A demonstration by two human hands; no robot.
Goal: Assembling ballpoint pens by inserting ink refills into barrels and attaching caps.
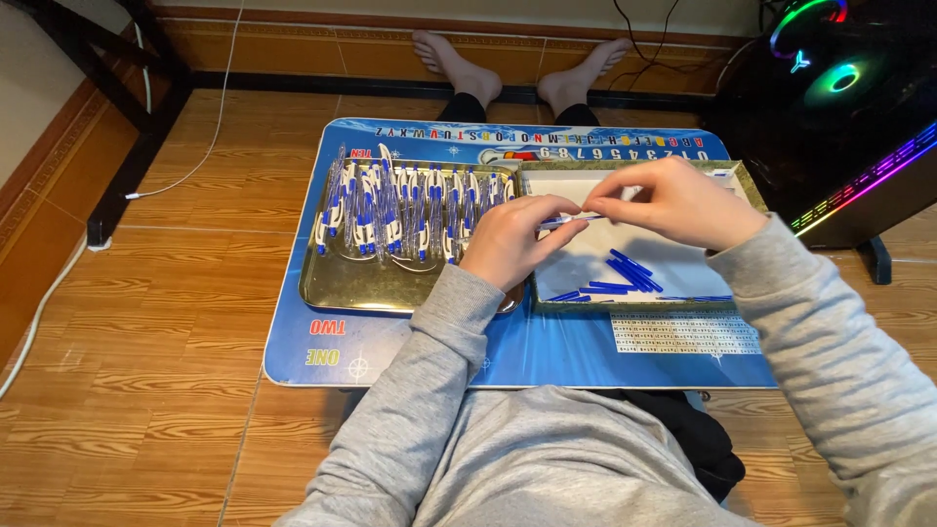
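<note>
Wooden floor surrounds the blue tabletop [410, 351]. My left hand [508, 244] and right hand [673, 200] each grip closed on one pen [568, 222] above the right tray [742, 181].

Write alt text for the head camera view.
Both hands, the left hand and right hand, hold a thin pen part between them above a small blue table. A metal tray of blue-and-white pens sits left; a box with loose blue pieces sits right.
</note>
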